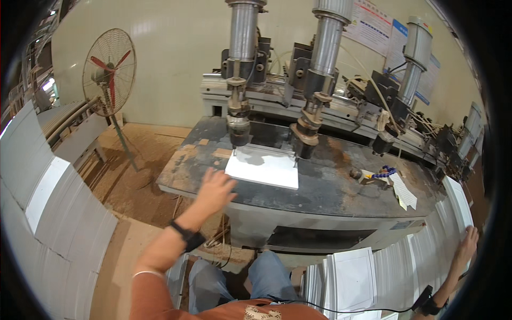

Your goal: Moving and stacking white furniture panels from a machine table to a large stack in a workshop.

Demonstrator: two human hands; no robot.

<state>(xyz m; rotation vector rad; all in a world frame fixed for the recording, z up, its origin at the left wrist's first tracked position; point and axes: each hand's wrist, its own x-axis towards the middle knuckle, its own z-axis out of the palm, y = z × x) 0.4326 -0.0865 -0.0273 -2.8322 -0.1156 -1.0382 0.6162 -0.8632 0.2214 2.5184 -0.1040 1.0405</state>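
Observation:
A white rectangular panel (264, 169) lies flat on the dark machine table, its far edge beneath two drill heads (240, 130). Just left of this panel is my left hand (216, 189), open with fingers spread; I cannot tell whether the fingertips touch its edge. Far to the right, my right hand (468, 242) grips the near end of another white panel (458, 200), which stands at the end of a row of panels. The fingers of that hand are partly hidden.
Several upright white panels (394, 272) line the right side and stand close to my legs. Tall panel stacks (58, 229) rise at the left. A third drill head (384, 141) hangs over the table, near a blue coiled hose (385, 173) and paper tag (404, 192). A stand fan (109, 72) stands behind.

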